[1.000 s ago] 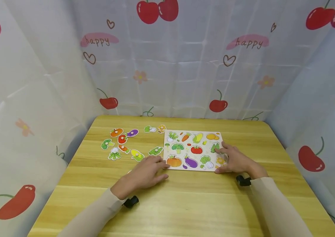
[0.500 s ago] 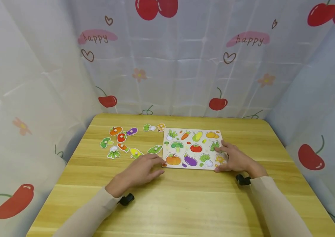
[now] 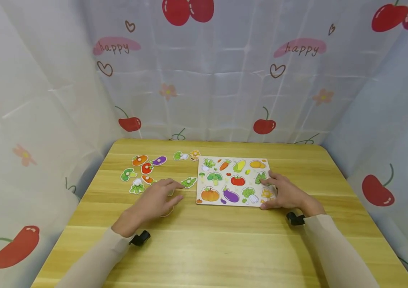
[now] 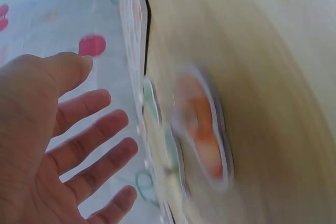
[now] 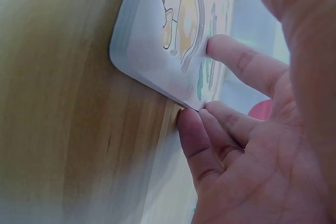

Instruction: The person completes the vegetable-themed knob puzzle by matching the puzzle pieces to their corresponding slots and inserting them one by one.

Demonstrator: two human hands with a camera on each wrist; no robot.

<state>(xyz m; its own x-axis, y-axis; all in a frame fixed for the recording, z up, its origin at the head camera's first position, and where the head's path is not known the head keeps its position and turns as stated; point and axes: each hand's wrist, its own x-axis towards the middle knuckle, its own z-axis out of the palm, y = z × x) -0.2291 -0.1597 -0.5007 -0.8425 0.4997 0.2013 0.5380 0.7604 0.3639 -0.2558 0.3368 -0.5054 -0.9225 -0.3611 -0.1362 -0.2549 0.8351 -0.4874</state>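
Note:
A wooden vegetable puzzle board [image 3: 225, 200] lies flat on the table. My right hand [image 3: 284, 192] grips its near right corner: the thumb is at the front edge, the index finger [image 5: 247, 64] touches the top, and other fingers are at the side edge. My left hand [image 3: 155, 202] hovers with spread fingers over loose pieces left of the board, holding nothing. Below it is a blurred orange piece [image 4: 202, 124] with a knob, mostly hidden in the head view. A pea pod piece [image 3: 188, 183] lies between that hand and the board; a carrot piece [image 3: 148, 179] is beyond its knuckles.
Farther left lie pumpkin [image 3: 139, 160], eggplant [image 3: 159, 161], tomato [image 3: 147, 168] and broccoli [image 3: 128, 174] pieces, with a leafy white-topped piece [image 3: 137, 186]. A bok choy piece [image 3: 180, 155] and a yellow-orange piece [image 3: 195, 154] sit by the board's back left corner. Printed curtains surround the table [image 3: 225, 248].
My left hand has moved left, away from the board's near left corner, and now covers the corn piece. My right hand has stayed at the board.

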